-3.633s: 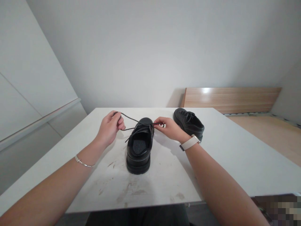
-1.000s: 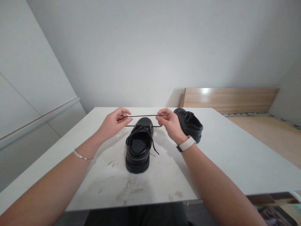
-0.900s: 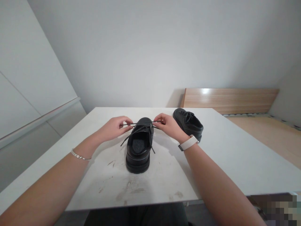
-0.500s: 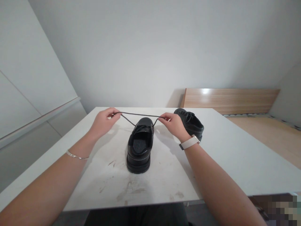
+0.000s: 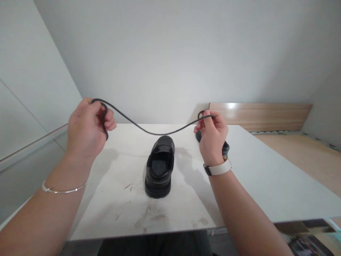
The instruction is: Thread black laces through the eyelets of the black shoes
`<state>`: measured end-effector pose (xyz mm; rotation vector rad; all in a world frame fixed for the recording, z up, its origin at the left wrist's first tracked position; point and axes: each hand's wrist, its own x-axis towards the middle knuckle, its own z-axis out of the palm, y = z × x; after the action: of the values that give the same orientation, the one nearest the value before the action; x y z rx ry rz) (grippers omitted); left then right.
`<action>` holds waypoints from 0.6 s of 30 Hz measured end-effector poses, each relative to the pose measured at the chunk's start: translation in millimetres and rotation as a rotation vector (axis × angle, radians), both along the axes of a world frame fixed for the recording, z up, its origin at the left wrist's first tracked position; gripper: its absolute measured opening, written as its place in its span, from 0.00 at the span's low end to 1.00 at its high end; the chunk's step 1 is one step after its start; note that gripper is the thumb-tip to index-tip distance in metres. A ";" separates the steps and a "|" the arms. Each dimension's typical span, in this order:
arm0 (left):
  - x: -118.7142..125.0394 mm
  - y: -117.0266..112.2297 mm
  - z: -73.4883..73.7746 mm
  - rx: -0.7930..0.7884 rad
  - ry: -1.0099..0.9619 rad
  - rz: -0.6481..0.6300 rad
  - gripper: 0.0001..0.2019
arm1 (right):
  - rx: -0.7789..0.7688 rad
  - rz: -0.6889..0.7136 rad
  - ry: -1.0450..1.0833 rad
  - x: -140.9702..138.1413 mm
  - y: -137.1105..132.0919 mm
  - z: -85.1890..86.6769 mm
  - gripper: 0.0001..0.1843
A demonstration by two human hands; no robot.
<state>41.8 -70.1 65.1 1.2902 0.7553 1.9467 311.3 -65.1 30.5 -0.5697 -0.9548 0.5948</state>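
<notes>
A black shoelace (image 5: 149,133) sags in a curve between my two raised hands. My left hand (image 5: 90,124) is closed on one part of it, and a short end dangles beside the fingers. My right hand (image 5: 212,133) pinches the other part between thumb and fingers, with a small loop behind the thumb. Below the lace, a black leather shoe (image 5: 159,170) stands upright on the white table, heel toward me. No lace shows running from my hands to this shoe. Another black shoe (image 5: 226,149) is mostly hidden behind my right hand.
The white table (image 5: 255,185) bears brown smudges near its front edge. A grey wall rises behind it. To the right is a wooden board (image 5: 261,115) above a light brown surface (image 5: 290,149). White panels stand at the left, and dark items lie below the table's right corner.
Both hands have risen and moved apart, the left one farther. The lace ran to the shoe before; now it hangs free between my hands.
</notes>
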 end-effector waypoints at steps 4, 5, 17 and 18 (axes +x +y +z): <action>34.9 -28.2 -0.5 0.007 0.119 -0.136 0.06 | -0.064 0.483 -0.267 -46.7 -29.6 21.7 0.09; 41.5 -34.1 -3.0 -0.032 0.132 -0.196 0.07 | -0.058 0.561 -0.302 -59.1 -34.8 24.7 0.08; -29.7 -31.4 -42.3 -0.322 0.386 0.099 0.11 | -0.130 0.159 -1.067 -40.1 -19.9 -12.0 0.16; -39.8 -28.0 -49.0 -0.340 0.508 0.196 0.10 | -0.179 0.075 -1.135 -29.4 -17.7 -17.1 0.16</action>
<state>2.0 -98.1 16.1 1.5509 1.4414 1.5424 281.9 -82.8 13.4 -1.0731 -2.0031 0.3957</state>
